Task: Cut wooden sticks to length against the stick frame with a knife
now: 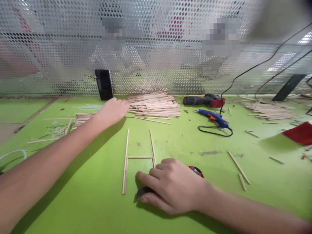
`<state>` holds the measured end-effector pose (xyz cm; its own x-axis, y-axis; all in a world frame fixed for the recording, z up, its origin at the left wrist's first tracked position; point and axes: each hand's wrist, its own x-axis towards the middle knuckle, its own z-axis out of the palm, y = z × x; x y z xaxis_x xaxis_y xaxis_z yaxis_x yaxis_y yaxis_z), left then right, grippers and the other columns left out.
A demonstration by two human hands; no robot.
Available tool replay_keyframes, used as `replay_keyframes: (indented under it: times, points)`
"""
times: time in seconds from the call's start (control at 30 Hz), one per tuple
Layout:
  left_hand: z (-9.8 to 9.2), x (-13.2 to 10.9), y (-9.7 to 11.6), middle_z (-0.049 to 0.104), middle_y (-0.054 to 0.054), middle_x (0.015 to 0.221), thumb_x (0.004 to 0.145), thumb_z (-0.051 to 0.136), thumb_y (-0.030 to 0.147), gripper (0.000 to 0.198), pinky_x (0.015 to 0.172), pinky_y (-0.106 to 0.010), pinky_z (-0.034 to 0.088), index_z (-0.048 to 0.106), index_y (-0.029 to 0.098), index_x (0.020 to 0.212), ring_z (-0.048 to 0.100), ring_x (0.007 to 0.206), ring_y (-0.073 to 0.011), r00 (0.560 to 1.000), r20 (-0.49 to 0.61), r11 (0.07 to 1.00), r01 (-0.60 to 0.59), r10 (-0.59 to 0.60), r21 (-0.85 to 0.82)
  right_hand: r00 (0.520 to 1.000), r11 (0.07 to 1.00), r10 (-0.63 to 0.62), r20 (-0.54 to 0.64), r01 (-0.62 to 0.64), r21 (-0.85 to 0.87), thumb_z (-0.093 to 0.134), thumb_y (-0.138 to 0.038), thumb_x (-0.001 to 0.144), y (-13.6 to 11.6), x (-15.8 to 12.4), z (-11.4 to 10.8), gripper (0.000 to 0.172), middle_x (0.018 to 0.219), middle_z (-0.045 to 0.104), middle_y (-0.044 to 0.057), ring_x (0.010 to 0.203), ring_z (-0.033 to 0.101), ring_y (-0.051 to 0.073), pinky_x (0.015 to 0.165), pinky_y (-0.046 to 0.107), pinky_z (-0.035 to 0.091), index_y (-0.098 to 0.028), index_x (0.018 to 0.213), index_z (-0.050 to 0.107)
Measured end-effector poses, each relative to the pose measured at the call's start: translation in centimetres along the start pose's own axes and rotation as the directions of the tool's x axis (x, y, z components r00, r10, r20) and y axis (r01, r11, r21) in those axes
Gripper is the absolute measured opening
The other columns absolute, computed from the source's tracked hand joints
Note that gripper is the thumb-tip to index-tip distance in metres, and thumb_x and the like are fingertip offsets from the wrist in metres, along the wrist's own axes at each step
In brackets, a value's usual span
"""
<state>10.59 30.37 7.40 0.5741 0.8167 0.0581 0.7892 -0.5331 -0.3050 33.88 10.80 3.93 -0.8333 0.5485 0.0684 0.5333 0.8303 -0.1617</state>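
Green table (185,143) before us: our left hand (113,110) curls onto the stick pile (153,104) at twelve o'clock; our right hand (174,185) grips cutters (196,170) beside the stick frame (138,157).

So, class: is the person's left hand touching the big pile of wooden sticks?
Touching. The head view shows the left hand resting its fingers on the near left edge of the stick pile, with no gap visible.

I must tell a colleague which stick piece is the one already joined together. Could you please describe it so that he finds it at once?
On the green table, look just beyond the right hand. There lies the stick frame: two long sticks joined by one short crossbar, like an H. The big stick pile by the left hand is loose, not joined.
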Motion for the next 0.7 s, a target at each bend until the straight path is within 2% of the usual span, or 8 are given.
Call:
replay_keyframes:
  times: [0.13, 0.23, 0.37, 0.43, 0.5, 0.57, 0.63, 0.7]
  points:
    - [-3.1, -2.4, -1.7, 0.075, -0.022, 0.12, 0.094, 0.034, 0.004, 0.044, 0.092, -0.045, 0.047, 0.069, 0.013, 0.119, 0.069, 0.112, -0.0347, 0.995, -0.083, 0.997, 0.05, -0.046, 0.055, 1.0, 1.0, -0.008, -0.023, 0.007, -0.006, 0.037, -0.055, 0.115, -0.1, -0.1, 0.1, 0.043, 0.074, 0.069, -0.001, 0.058, 0.058, 0.016, 0.056, 0.034, 0.029, -0.021, 0.11, 0.062]
    - [-4.6, -5.0, -2.1, 0.075, -0.015, 0.107, 0.097, 0.036, 0.008, 0.037, 0.085, -0.042, 0.047, 0.068, 0.017, 0.112, 0.07, 0.097, -0.0314, 0.986, -0.141, 0.992, 0.099, -0.087, 0.079, 0.994, 1.0, -0.029, -0.102, 0.028, -0.008, 0.029, -0.055, 0.116, -0.5, -0.4, -0.2, 0.049, 0.071, 0.067, -0.002, 0.055, 0.056, 0.017, 0.056, 0.035, 0.029, -0.02, 0.117, 0.063]
    - [-3.9, -9.8, 0.5, 0.074, -0.018, 0.104, 0.094, 0.038, 0.005, 0.035, 0.081, -0.044, 0.048, 0.071, 0.013, 0.105, 0.07, 0.093, -0.0331, 0.986, -0.133, 0.994, -0.089, 0.098, 0.068, 0.96, 0.997, -0.076, -0.269, 0.065, -0.049, 0.019, -0.054, 0.118, -1.5, -1.0, -1.5, 0.057, 0.071, 0.065, -0.002, 0.054, 0.055, 0.018, 0.054, 0.038, 0.032, -0.015, 0.135, 0.058]
    - [-2.9, -12.3, 2.5, 0.075, -0.018, 0.103, 0.096, 0.033, 0.004, 0.041, 0.079, -0.045, 0.05, 0.072, 0.013, 0.107, 0.07, 0.09, -0.0329, 0.966, -0.188, 0.985, -0.173, 0.175, 0.029, 0.945, 0.996, -0.077, -0.318, 0.061, -0.061, 0.02, -0.059, 0.117, -1.8, -1.1, -2.3, 0.062, 0.07, 0.065, -0.003, 0.054, 0.055, 0.017, 0.053, 0.038, 0.031, -0.013, 0.139, 0.055]
    - [-2.0, -14.4, 4.3, 0.076, -0.013, 0.097, 0.096, 0.033, 0.002, 0.042, 0.075, -0.041, 0.052, 0.072, 0.016, 0.105, 0.071, 0.083, -0.0286, 0.948, -0.245, 0.963, -0.24, 0.205, -0.123, 0.936, 0.997, -0.049, -0.349, 0.025, -0.073, 0.021, -0.068, 0.114, -1.9, -1.0, -2.7, 0.07, 0.069, 0.065, -0.003, 0.052, 0.055, 0.017, 0.053, 0.037, 0.032, -0.012, 0.142, 0.054]
    - [-1.2, -15.8, 5.6, 0.076, -0.007, 0.089, 0.097, 0.035, 0.003, 0.04, 0.07, -0.036, 0.052, 0.07, 0.02, 0.105, 0.07, 0.075, -0.0234, 0.961, -0.195, 0.902, -0.256, 0.197, -0.348, 0.932, 0.992, 0.005, -0.361, -0.049, -0.114, 0.025, -0.068, 0.114, -1.6, -0.8, -2.7, 0.07, 0.07, 0.067, -0.003, 0.052, 0.057, 0.016, 0.054, 0.036, 0.034, -0.01, 0.142, 0.054]
    - [-0.7, -16.5, 6.3, 0.076, -0.003, 0.084, 0.105, 0.035, 0.011, 0.035, 0.062, -0.031, 0.049, 0.069, 0.022, 0.101, 0.069, 0.07, -0.02, 0.988, -0.091, 0.808, -0.157, 0.129, -0.568, 0.931, 0.975, 0.065, -0.358, -0.136, -0.178, 0.033, -0.053, 0.117, -1.2, -0.7, -2.4, 0.053, 0.073, 0.07, -0.003, 0.054, 0.06, 0.016, 0.057, 0.036, 0.035, -0.011, 0.137, 0.059]
    - [-0.5, -16.6, 6.7, 0.076, -0.002, 0.085, 0.112, 0.035, 0.027, 0.035, 0.06, -0.029, 0.048, 0.068, 0.023, 0.1, 0.069, 0.07, -0.0188, 0.998, 0.001, 0.679, -0.042, 0.063, -0.733, 0.933, 0.956, 0.107, -0.345, -0.192, -0.224, 0.041, -0.031, 0.115, -0.8, -0.6, -1.8, 0.03, 0.074, 0.07, -0.003, 0.057, 0.062, 0.015, 0.059, 0.036, 0.034, -0.014, 0.122, 0.065]
